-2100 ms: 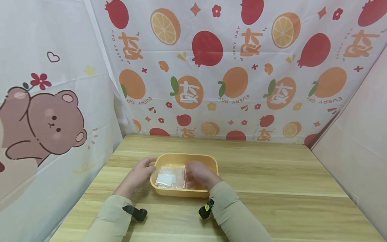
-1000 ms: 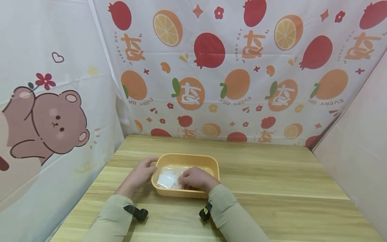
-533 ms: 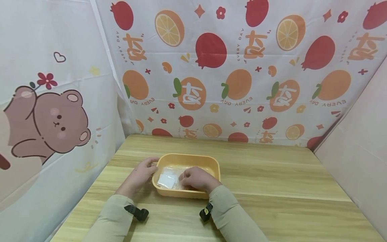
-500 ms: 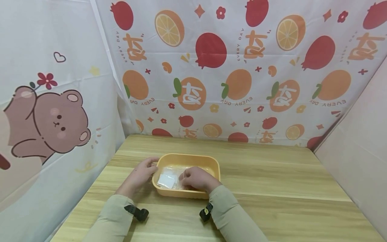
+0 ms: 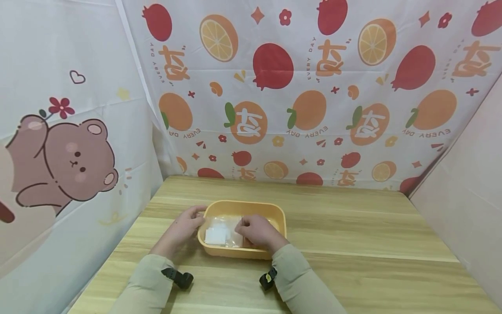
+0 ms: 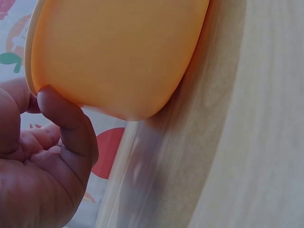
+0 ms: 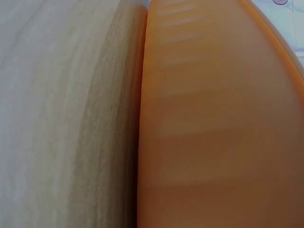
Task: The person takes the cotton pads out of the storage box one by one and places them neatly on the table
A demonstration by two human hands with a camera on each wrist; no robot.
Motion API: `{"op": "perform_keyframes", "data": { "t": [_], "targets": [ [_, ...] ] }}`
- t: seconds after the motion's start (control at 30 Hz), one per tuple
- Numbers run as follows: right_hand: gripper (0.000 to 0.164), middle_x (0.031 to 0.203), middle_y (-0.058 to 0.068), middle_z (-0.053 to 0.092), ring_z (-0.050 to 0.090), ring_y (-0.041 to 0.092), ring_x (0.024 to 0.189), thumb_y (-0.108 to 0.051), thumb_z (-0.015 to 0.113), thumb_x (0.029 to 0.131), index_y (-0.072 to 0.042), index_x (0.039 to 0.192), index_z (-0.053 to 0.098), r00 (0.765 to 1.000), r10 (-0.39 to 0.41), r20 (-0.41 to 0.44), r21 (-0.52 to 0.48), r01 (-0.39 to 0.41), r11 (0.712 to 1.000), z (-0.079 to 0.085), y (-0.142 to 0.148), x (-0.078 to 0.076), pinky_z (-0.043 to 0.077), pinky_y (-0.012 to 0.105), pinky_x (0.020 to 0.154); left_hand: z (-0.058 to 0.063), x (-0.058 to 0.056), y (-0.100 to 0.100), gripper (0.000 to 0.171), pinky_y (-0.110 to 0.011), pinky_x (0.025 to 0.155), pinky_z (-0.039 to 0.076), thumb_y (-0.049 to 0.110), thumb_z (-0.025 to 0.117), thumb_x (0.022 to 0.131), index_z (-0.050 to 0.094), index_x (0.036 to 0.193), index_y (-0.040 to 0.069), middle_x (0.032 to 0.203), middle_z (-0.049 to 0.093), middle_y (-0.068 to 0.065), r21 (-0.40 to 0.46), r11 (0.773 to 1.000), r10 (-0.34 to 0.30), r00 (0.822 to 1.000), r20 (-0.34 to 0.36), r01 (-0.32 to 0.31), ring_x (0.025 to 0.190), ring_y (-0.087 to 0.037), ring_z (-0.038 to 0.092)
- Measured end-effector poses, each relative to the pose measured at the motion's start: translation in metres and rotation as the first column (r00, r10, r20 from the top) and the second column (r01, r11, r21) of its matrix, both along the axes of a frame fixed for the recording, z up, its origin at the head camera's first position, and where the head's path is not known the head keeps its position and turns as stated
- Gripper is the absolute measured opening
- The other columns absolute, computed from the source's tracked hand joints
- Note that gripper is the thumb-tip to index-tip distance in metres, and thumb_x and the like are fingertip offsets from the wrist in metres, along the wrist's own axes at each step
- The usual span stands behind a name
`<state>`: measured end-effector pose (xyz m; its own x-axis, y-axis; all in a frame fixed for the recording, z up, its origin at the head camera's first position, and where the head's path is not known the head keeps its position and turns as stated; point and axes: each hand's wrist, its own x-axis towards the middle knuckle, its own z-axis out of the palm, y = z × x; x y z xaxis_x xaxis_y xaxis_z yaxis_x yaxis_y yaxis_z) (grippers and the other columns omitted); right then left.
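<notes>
Head view: left grip (image 5: 183, 226) clamped on tub (image 5: 235, 252), right grip (image 5: 258, 229) over packets (image 5: 215, 236), underside hidden, hold unclear

Wood-grain table (image 5: 361, 231), white fruit-patterned backdrop (image 5: 303, 102) behind, bear-patterned sheet (image 5: 80, 152) at left, pale sheet (image 5: 462, 192) at right.

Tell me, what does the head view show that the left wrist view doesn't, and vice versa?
Only head: the right hand, the white packet inside the orange-yellow tub, the bear print.
Only left wrist: the palm side of the left hand and the tub's outer end wall.
Both: the tub, the left hand, the wooden table and the fruit-print cloth.
</notes>
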<state>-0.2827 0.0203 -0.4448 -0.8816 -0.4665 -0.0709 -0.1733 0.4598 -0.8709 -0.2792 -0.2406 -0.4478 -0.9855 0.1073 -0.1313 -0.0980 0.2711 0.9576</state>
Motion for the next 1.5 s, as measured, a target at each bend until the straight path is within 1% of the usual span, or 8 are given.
{"op": "perform_keyframes", "data": {
  "t": [0.1,0.23,0.33,0.63,0.9,1.1,1.23,1.5],
  "targets": [
    [0.018,0.068,0.003,0.052,0.051,0.017,0.054,-0.02,0.057,0.103,-0.008,0.095,0.067,0.999,-0.035,0.003,-0.04,0.035,0.999,0.002,-0.001,0.002,0.046,0.029,0.051,-0.001,-0.001,0.0,0.053,-0.036,0.073,0.055,0.01,0.05,0.1,0.039,0.151,0.001,0.115,0.056,-0.02,-0.007,1.0,0.003,1.0,-0.007,-0.003,0.092,-0.027,0.061],
    [0.019,0.084,0.01,0.056,0.057,0.022,0.061,-0.019,0.045,0.109,-0.006,0.107,0.058,0.995,-0.071,0.072,-0.151,0.081,0.985,0.002,-0.003,0.004,0.049,0.032,0.049,-0.002,-0.002,0.0,0.053,-0.036,0.071,0.055,0.01,0.05,0.099,0.04,0.15,0.001,0.113,0.056,-0.019,-0.007,1.0,0.007,1.0,-0.013,-0.007,0.09,-0.027,0.06],
    [0.019,0.09,0.012,0.058,0.057,0.022,0.061,-0.02,0.041,0.11,-0.009,0.112,0.056,0.991,-0.101,0.081,-0.169,0.114,0.979,0.002,-0.004,0.003,0.05,0.031,0.048,-0.003,-0.003,-0.001,0.052,-0.035,0.071,0.055,0.009,0.05,0.099,0.04,0.15,0.001,0.112,0.056,-0.019,-0.009,1.0,0.011,1.0,-0.02,-0.011,0.089,-0.027,0.06],
    [0.015,0.088,0.001,0.066,0.059,0.014,0.068,-0.017,0.057,0.103,-0.009,0.105,0.07,0.973,-0.143,-0.18,-0.008,0.144,0.99,0.014,0.005,0.003,0.051,0.03,0.057,-0.007,-0.002,0.0,0.049,-0.035,0.075,0.057,0.008,0.049,0.101,0.04,0.148,-0.002,0.114,0.055,-0.022,0.02,1.0,0.003,1.0,-0.031,-0.002,0.092,-0.027,0.061],
    [0.025,0.101,0.009,0.07,0.063,0.017,0.078,-0.03,0.061,0.102,-0.01,0.112,0.073,0.973,-0.145,-0.181,-0.084,0.132,0.988,0.031,0.026,0.002,0.056,0.032,0.067,-0.005,0.0,0.0,0.05,-0.034,0.072,0.056,0.008,0.048,0.101,0.04,0.149,-0.002,0.114,0.054,-0.022,0.022,1.0,0.0,1.0,-0.028,0.001,0.091,-0.027,0.06],
    [0.026,0.105,-0.005,0.07,0.064,0.015,0.093,-0.039,0.063,0.1,-0.02,0.113,0.073,0.954,-0.21,-0.214,-0.116,0.189,0.975,0.043,0.041,0.002,0.056,0.037,0.079,-0.003,0.001,-0.001,0.052,-0.038,0.079,0.057,0.01,0.049,0.102,0.038,0.15,-0.002,0.115,0.054,-0.023,0.017,1.0,-0.004,1.0,-0.027,0.004,0.096,-0.029,0.061],
    [0.031,0.108,-0.007,0.071,0.064,0.016,0.103,-0.044,0.064,0.098,-0.019,0.113,0.074,0.945,-0.235,-0.227,-0.154,0.203,0.967,0.047,0.052,0.0,0.054,0.042,0.089,-0.004,-0.001,-0.001,0.051,-0.038,0.079,0.057,0.01,0.048,0.102,0.038,0.15,-0.002,0.116,0.054,-0.023,0.017,1.0,-0.005,1.0,-0.028,0.005,0.096,-0.029,0.061],
    [0.029,0.109,-0.002,0.072,0.063,0.018,0.099,-0.043,0.069,0.095,-0.019,0.111,0.075,0.947,-0.281,-0.158,-0.25,0.237,0.939,0.053,0.071,-0.002,0.052,0.046,0.088,-0.005,-0.001,0.001,0.05,-0.037,0.078,0.057,0.009,0.048,0.101,0.039,0.149,-0.003,0.115,0.053,-0.023,0.013,1.0,0.002,1.0,-0.027,-0.002,0.096,-0.028,0.061]
  ]
}}
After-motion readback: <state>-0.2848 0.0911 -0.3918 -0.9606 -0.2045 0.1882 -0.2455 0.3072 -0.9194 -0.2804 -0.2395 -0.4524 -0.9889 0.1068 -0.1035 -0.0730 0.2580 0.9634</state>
